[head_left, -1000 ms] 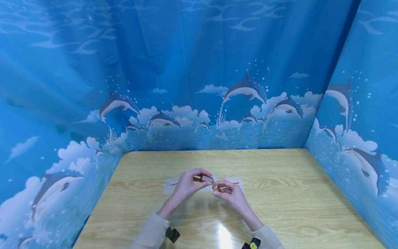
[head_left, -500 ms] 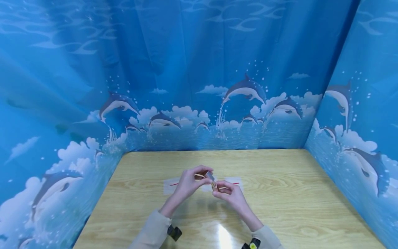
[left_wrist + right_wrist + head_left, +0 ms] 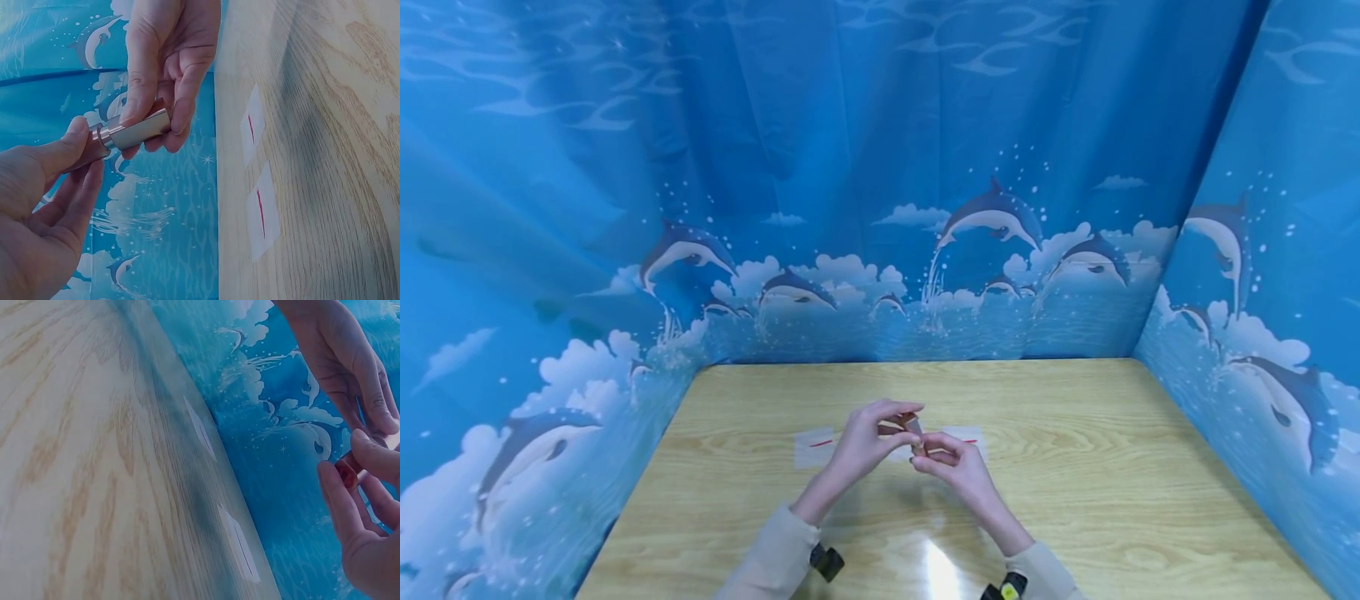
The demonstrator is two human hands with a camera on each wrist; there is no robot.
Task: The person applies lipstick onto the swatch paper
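Note:
My left hand (image 3: 861,442) pinches a shiny rose-metal lipstick cap (image 3: 92,152) between thumb and fingers. My right hand (image 3: 953,461) holds the lipstick base (image 3: 140,130), a squarish, mirror-like metal tube, with thumb and fingertips. Cap and base are lined up end to end, and a narrow metal collar (image 3: 106,135) shows between them in the left wrist view. A red end (image 3: 345,475) of the base faces out between the right fingers in the right wrist view. Both hands are raised above the middle of the table; fingers hide part of the lipstick.
On the wooden table (image 3: 1075,467) behind the hands lie white paper pieces, one with a red streak on the left (image 3: 812,450) and another on the right (image 3: 973,435). A blue dolphin curtain (image 3: 880,208) encloses the back and sides. Dark wrist cameras sit at both sleeves.
My left hand has moved slightly right, turning the cap and bringing it down over the gold inner part, which is now covered. The right hand has stayed nearly still.

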